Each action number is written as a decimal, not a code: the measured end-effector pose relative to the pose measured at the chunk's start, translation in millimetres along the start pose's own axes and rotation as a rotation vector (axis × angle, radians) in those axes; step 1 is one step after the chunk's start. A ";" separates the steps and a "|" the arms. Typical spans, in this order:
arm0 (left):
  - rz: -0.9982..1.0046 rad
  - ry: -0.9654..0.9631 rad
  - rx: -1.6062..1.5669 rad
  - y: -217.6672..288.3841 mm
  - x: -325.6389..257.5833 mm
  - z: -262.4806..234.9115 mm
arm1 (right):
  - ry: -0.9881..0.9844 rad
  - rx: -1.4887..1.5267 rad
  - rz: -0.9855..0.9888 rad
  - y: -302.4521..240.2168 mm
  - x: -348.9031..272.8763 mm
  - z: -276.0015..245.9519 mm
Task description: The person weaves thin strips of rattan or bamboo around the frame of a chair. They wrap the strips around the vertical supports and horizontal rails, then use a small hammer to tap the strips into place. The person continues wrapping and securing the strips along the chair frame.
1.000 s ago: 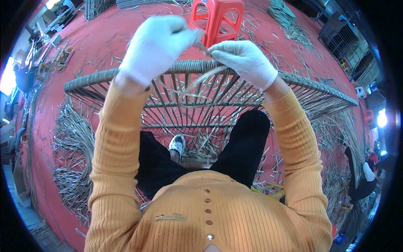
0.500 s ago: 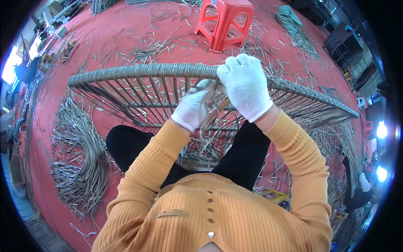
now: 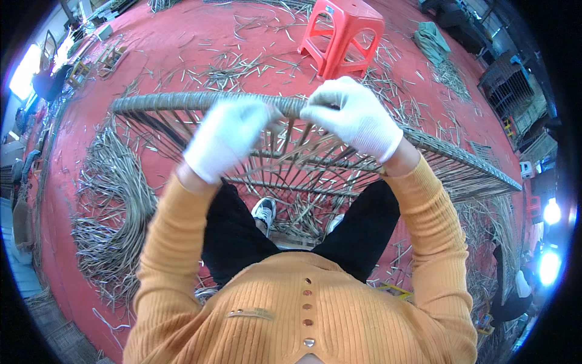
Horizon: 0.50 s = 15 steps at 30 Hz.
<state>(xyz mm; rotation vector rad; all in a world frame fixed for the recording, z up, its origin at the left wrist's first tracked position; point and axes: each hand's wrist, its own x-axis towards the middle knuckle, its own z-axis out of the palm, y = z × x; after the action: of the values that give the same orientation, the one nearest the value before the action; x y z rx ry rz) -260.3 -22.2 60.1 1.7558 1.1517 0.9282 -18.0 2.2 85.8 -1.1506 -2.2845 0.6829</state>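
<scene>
A long woven frame lies across in front of me, its top rail wrapped in grey-brown strands, with thin ribs running down from it. My right hand, in a white glove, is closed on the rail near the middle, thumb and fingers curled together. Left of it, my white-gloved left hand is at the rail, smeared by motion; its fingertips are too blurred to read. A blurred loose strand runs across the ribs below the two hands.
A red plastic stool stands beyond the frame. To the left lies a large bundle of strands on the red floor, which is littered with cut scraps. A green cloth lies far right. My shoe is below the frame.
My left hand has moved left and up, from below the rail beside the right hand. My right hand has shifted slightly, its fingers turned more to the left. My left knee has moved inward.
</scene>
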 end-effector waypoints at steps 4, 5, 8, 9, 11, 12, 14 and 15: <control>0.172 0.030 -0.255 -91.7 -5.5 66.7 | 0.350 -0.904 -0.384 -7.5 -2.5 42.0; 0.064 0.017 -0.829 -105.2 -1.0 81.1 | 0.324 -1.010 -0.372 -6.4 -1.4 49.1; -0.108 -0.164 -1.520 -110.8 6.1 98.6 | 0.388 -0.968 -0.409 0.2 -2.2 56.5; -0.238 0.019 -1.431 -100.8 3.4 97.5 | 0.413 -0.819 -0.368 1.8 -4.6 54.0; -0.490 0.201 -1.208 -72.3 -5.4 82.3 | 0.439 -0.518 -0.262 3.4 -8.8 46.9; -0.218 0.278 -0.759 -58.3 -8.7 68.9 | 0.463 -0.366 -0.207 2.9 -9.9 43.7; 0.072 0.309 0.114 -29.1 -10.7 34.7 | 0.529 -0.071 0.111 -0.4 -9.0 41.0; 0.291 0.400 0.186 -17.3 -0.6 17.4 | 0.612 -0.133 0.045 -2.5 -2.3 43.6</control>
<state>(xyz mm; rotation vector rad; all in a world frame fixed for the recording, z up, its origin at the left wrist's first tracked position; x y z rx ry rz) -250.7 -22.7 37.5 1.9792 1.2835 1.4366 -45.2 -10.3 54.0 -1.2614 -1.8023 0.1525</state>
